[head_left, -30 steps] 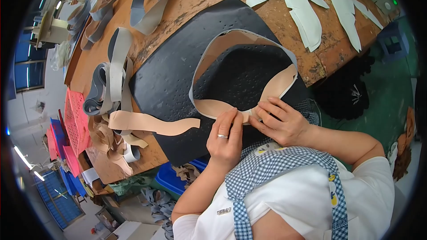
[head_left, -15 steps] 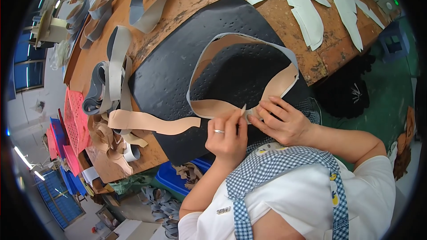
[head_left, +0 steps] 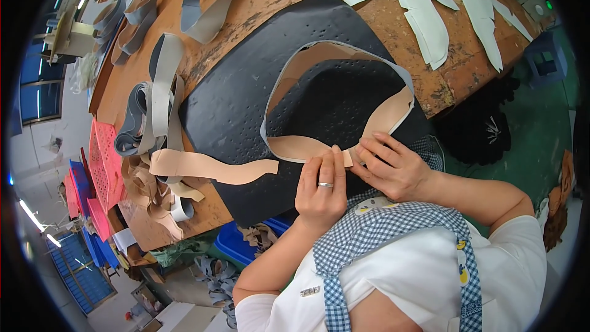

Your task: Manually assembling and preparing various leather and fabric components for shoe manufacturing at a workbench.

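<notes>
A long leather band (head_left: 297, 147), tan inside and grey outside, stands on edge in a wide loop on the black mat (head_left: 227, 95). Its two ends come together at the near side, between my hands. My left hand (head_left: 321, 187), with a ring on one finger, pinches the band just left of where the ends meet. On the other side my right hand (head_left: 394, 169) grips the band, thumb and fingers closed around it. The exact join is partly covered by my fingertips. A loose wavy tan strip (head_left: 236, 171) lies to the left, partly over the mat.
Rolled and looped grey bands (head_left: 167, 80) are heaped left of the mat, with tan scraps (head_left: 140, 184) nearer me. White pattern pieces (head_left: 424, 27) lie at the back right. A pink basket (head_left: 106, 166) stands past the table's left edge; a blue bin (head_left: 230, 243) sits below.
My left hand has shifted slightly right and turned, its fingers now pressed together over the band. A small pale tip that stuck up at its fingertips no longer shows. My right hand stays nearly still.
</notes>
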Motion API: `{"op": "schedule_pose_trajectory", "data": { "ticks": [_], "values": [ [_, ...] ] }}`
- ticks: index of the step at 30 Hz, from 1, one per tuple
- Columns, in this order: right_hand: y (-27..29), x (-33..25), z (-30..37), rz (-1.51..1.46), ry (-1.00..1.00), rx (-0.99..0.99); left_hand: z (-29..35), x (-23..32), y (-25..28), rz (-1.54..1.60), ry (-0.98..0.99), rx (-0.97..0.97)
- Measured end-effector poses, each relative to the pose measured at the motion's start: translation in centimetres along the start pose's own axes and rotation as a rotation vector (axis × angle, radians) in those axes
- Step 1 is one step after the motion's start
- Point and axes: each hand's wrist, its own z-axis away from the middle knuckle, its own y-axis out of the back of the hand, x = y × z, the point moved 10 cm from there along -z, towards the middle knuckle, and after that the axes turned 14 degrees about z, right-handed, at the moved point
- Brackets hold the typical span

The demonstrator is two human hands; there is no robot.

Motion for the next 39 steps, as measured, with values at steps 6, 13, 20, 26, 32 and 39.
{"op": "schedule_pose_trajectory", "data": {
  "ticks": [6, 13, 20, 26, 32, 39],
  "values": [
    [0.2, 0.6, 0.1, -0.057, -0.014, -0.021, -0.2, 0.8, -0.4, -0.111, -0.084, -0.049],
    [0.2, 1.1, 0.3, -0.119, -0.057, -0.001, -0.6, 1.6, -1.0, -0.155, -0.214, -0.135],
    [0.0, 0.2, -0.2, -0.036, -0.054, -0.028, -0.3, 1.1, -0.6, -0.117, -0.26, -0.22],
    [-0.3, -0.1, -0.2, 0.017, -0.027, -0.034, 0.1, -0.2, 0.8, 0.113, -0.241, -0.209],
    [-0.3, 0.0, -1.0, 0.064, -0.041, -0.027, 0.1, -0.5, 0.7, 0.113, -0.245, -0.247],
    [1.1, 1.3, -1.4, -0.041, 0.094, -0.022, -0.9, -3.1, 1.6, 0.144, -0.168, -0.296]
  ]
}}
